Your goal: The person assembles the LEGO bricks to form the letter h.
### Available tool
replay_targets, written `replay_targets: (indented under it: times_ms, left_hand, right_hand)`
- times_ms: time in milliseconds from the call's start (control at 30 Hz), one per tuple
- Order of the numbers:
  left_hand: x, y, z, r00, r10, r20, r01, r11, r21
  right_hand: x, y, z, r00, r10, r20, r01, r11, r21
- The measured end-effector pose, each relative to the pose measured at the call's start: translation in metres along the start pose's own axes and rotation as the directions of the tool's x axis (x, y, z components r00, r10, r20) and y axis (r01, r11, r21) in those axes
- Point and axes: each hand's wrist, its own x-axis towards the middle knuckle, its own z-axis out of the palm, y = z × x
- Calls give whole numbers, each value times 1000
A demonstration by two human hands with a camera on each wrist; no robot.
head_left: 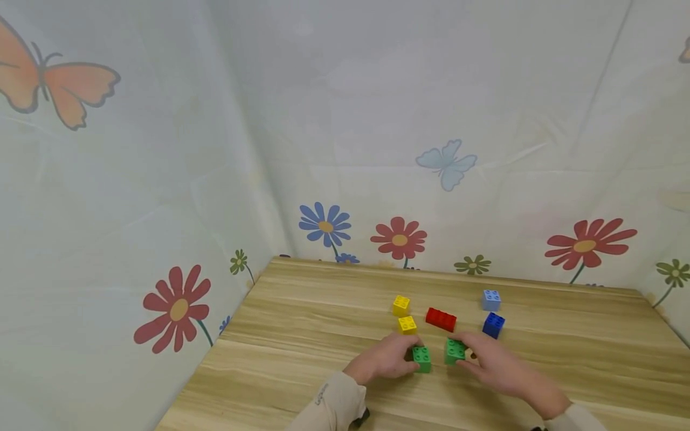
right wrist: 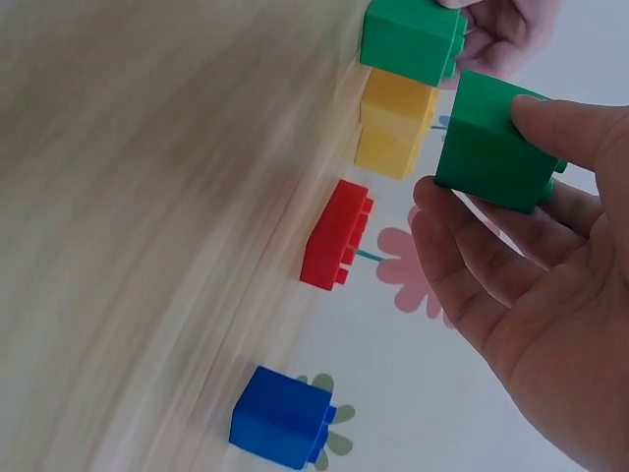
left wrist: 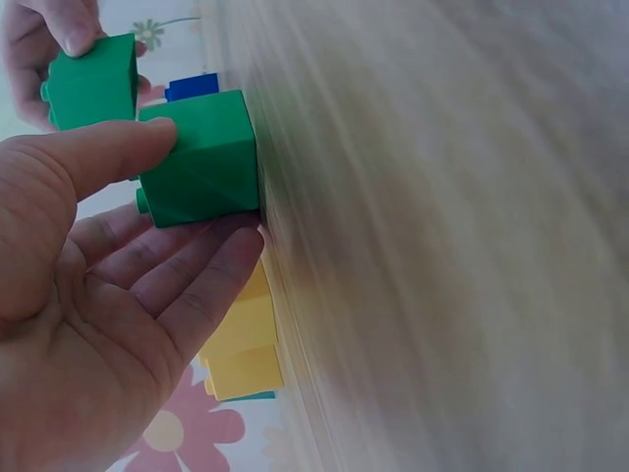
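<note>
My left hand (head_left: 384,358) pinches a green toy brick (head_left: 422,360) between thumb and fingers; its base meets the tabletop in the left wrist view. Facing it, my right hand (head_left: 498,370) grips a second green brick (right wrist: 491,143), which is raised a little off the wood. A narrow gap separates the two green bricks in the head view, and both have their studs up. Just beyond the left hand is a yellow brick (head_left: 406,325), with another yellow brick (head_left: 401,306) behind it.
Behind the green bricks lies a longer red brick (head_left: 441,319). Farther right are a dark blue brick (head_left: 493,325) and a light blue brick (head_left: 491,300). The wooden table (head_left: 302,311) ends at a flower-printed cloth (head_left: 345,120) hanging at the back and left.
</note>
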Motion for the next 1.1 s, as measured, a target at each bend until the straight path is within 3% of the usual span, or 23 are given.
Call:
replay_targets:
  times_ms: [267,733,1100]
  left_hand:
    - [0,-3,1,1000,7,0,-7,1000,-11]
    - [-2,-7,0,1000,26,-2,-26,998,-64]
    - [-4,-9,-1,1000,18,0,-18,999,-46]
  right_hand:
    - [7,-2,10,1000,-10,14,10,1000,-19]
    - [19,-9,19,999,-18,31,16,998,67]
    - [23,-16,18,999,-4,49,-2,992,128]
